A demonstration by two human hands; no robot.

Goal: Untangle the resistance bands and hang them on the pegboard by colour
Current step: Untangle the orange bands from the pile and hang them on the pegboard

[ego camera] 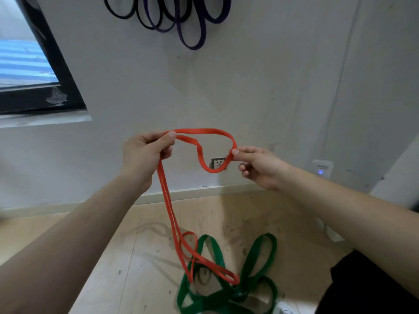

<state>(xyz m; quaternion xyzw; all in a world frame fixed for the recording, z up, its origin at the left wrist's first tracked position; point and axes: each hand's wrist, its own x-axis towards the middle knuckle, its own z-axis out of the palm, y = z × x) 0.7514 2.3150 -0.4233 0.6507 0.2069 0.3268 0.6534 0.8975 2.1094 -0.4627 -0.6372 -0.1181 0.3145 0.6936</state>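
Observation:
I hold a red resistance band (199, 148) up in front of the wall. My left hand (145, 152) grips it at the left, thumb on top, and two strands hang from that hand to the floor. My right hand (256, 164) pinches the loop's right end between thumb and forefinger. The red band's lower end lies looped over tangled green bands (249, 264) on the floor. Black bands (127, 12) and purple bands (192, 30) hang on the wall at the top; their pegs are out of view.
A wall socket (218, 164) sits behind the red loop. A small white device with a blue light (321, 168) is on the wall at right. A dark-framed window (45, 71) fills the upper left. A white power strip (283, 309) lies by the green bands on the wooden floor.

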